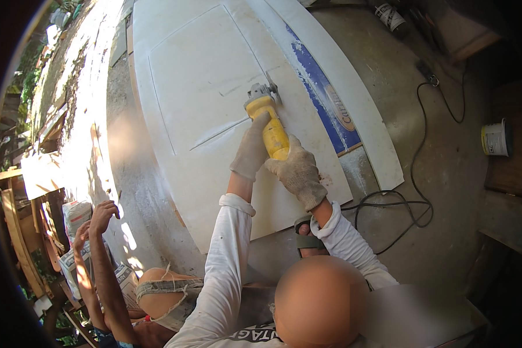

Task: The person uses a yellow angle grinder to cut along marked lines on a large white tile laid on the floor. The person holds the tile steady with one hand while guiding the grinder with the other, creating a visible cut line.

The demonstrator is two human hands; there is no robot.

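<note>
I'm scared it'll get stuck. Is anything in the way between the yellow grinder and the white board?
Nothing visible. The co-worker's gloved hands grip the yellow grinder, and its disc sits right on the white board. The black cable lies on the floor, off the board.

Both gloved hands, left hand (250,149) and right hand (296,171), apparently gripping, arms outstretched.

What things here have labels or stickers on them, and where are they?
Blue stripe with an oval badge: on the white panel, right of the yellow grinder.
White bucket: far right, labelled side.
Dark tube with pale label: top right, on the floor.
Printed sacks: lower left.
</note>
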